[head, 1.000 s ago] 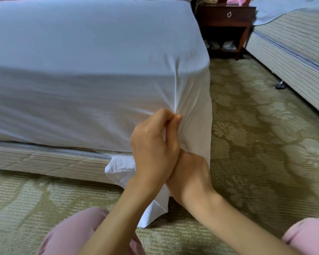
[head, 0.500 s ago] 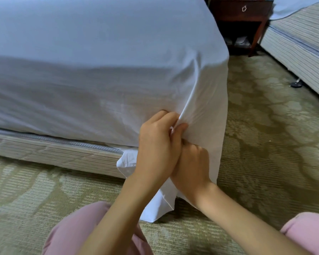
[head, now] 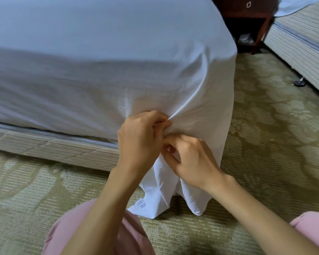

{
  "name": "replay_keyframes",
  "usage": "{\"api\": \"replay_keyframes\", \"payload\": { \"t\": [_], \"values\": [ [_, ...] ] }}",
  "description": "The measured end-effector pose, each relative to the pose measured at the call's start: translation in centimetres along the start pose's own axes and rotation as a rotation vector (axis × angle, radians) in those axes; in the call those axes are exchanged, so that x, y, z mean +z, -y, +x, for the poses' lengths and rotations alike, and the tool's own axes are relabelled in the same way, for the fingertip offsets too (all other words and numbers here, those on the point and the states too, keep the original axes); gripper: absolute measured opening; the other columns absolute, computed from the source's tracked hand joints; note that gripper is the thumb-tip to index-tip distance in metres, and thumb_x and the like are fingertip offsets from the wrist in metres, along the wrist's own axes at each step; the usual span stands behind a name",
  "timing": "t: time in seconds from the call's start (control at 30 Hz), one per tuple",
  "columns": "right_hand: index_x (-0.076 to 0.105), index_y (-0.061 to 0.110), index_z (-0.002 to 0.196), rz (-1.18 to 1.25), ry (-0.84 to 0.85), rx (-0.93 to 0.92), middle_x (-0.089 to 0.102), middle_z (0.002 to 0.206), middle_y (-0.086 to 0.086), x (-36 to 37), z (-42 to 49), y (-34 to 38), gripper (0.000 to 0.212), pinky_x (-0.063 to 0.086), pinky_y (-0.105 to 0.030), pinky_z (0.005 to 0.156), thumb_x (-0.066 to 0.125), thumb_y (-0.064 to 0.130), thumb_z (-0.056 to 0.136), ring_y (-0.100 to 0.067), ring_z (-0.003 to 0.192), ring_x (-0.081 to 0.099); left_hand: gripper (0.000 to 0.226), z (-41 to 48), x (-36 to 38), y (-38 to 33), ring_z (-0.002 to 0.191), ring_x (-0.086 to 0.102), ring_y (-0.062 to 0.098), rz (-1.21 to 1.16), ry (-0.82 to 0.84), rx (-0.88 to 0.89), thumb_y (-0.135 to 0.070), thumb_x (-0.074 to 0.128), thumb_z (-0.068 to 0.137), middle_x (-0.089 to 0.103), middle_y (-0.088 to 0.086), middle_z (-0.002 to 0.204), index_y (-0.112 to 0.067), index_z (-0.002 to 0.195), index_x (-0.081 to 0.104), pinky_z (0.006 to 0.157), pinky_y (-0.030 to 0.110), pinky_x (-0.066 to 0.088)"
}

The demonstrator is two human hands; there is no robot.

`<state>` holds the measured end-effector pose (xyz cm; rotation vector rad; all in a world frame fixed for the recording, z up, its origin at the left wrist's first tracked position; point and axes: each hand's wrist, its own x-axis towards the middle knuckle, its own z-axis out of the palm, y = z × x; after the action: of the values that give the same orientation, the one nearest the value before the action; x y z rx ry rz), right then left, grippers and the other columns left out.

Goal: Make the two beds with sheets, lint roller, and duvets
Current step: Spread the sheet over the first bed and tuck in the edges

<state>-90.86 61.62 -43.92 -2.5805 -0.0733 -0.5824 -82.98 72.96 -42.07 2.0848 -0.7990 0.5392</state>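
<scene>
A white sheet (head: 92, 57) covers the near bed and hangs over its corner down to the carpet, a small label showing on its loose end. At the corner's lower edge my left hand (head: 140, 140) pinches a fold of the sheet. Just below and to the right, my right hand (head: 193, 161) grips the gathered cloth. The two hands touch each other. Creases run from the pinched spot up toward the mattress corner. The striped bed base (head: 50, 150) shows beneath the sheet on the left.
A dark wooden nightstand (head: 247, 13) stands between the beds at the top. The second bed (head: 302, 45), striped with a white sheet on top, runs along the right. Patterned green carpet (head: 276, 137) lies between them. My pink-clad knees are at the bottom.
My hands have shifted lower on the corner. The right hand has come out from behind the left and now grips the hanging cloth, whose loose end is bunched and drawn together.
</scene>
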Motion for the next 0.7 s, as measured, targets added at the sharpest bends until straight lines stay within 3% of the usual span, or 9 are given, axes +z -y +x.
{"api": "replay_keyframes", "payload": {
  "t": [0.07,0.13,0.2,0.33,0.4,0.5,0.6,0.7],
  "values": [
    [0.066,0.019,0.091,0.07,0.198,0.092,0.064,0.074,0.009,-0.8,0.0,-0.6,0.013,0.051,-0.03,0.068,0.056,0.026,0.087,-0.01,0.069,0.059,0.011,-0.1,0.2,-0.1,0.064,0.064,0.017,0.06,-0.029,0.033,-0.032,0.065,0.082,0.068,-0.009,0.074,-0.024,0.079,0.071,0.053,0.034,0.049],
    [0.069,0.02,0.104,0.188,0.319,0.165,0.071,0.091,0.009,-1.1,-0.1,-1.4,0.02,0.052,-0.021,0.081,0.058,0.015,0.088,-0.002,0.083,0.064,0.011,-0.1,0.4,0.0,0.061,0.063,0.017,0.1,-0.068,0.063,-0.032,0.067,0.082,0.066,-0.008,0.072,-0.023,0.076,0.069,0.05,0.033,0.047],
    [0.065,0.02,0.119,0.283,0.361,0.202,0.069,0.111,0.008,-1.0,-0.1,-2.2,0.034,0.046,-0.014,0.094,0.055,0.006,0.089,0.003,0.101,0.061,0.014,-0.3,0.6,0.1,0.058,0.062,0.018,0.134,-0.1,0.053,-0.031,0.068,0.081,0.064,-0.007,0.071,-0.021,0.072,0.066,0.049,0.034,0.047],
    [0.06,0.021,0.128,0.344,0.396,0.184,0.062,0.126,0.01,-0.2,0.2,-3.1,0.041,0.04,-0.027,0.107,0.049,0.003,0.092,0.001,0.12,0.053,0.015,-1.7,0.3,-0.3,0.058,0.056,0.016,0.117,-0.095,-0.046,-0.023,0.066,0.08,0.058,-0.007,0.07,-0.016,0.071,0.057,0.05,0.037,0.045],
    [0.057,0.019,0.13,0.331,0.402,0.174,0.058,0.131,0.009,0.1,0.4,-3.1,0.041,0.036,-0.03,0.111,0.047,0.002,0.094,0.0,0.125,0.048,0.015,-2.9,-0.2,-0.6,0.057,0.055,0.012,-0.019,-0.046,-0.145,-0.022,0.064,0.082,0.057,-0.007,0.064,-0.014,0.071,0.056,0.053,0.033,0.045],
    [0.053,0.022,0.134,0.288,0.421,0.171,0.053,0.136,0.012,0.4,0.7,-3.0,0.042,0.031,-0.023,0.112,0.047,0.006,0.096,0.004,0.128,0.042,0.016,-4.5,-0.6,-0.7,0.065,0.062,0.011,-0.408,0.162,-0.625,-0.022,0.058,0.091,0.067,0.001,0.073,-0.013,0.08,0.064,0.062,0.025,0.048],
    [0.052,0.026,0.135,0.251,0.425,0.165,0.05,0.137,0.017,0.4,0.7,-3.0,0.044,0.026,-0.012,0.11,0.045,0.007,0.095,0.008,0.128,0.039,0.025,-4.9,-0.6,0.2,0.096,0.067,0.023,-0.847,0.353,-1.218,-0.017,0.043,0.098,0.07,0.017,0.102,-0.003,0.101,0.063,0.086,0.031,0.051],
    [0.052,0.026,0.134,0.252,0.414,0.161,0.049,0.135,0.019,0.5,0.6,-3.0,0.045,0.022,-0.005,0.106,0.045,0.006,0.095,0.009,0.128,0.038,0.04,-4.4,-1.0,1.1,0.105,0.064,0.031,-1.159,0.289,-1.408,-0.025,0.035,0.1,0.065,0.025,0.111,0.007,0.113,0.056,0.09,0.034,0.05]
  ]
}}
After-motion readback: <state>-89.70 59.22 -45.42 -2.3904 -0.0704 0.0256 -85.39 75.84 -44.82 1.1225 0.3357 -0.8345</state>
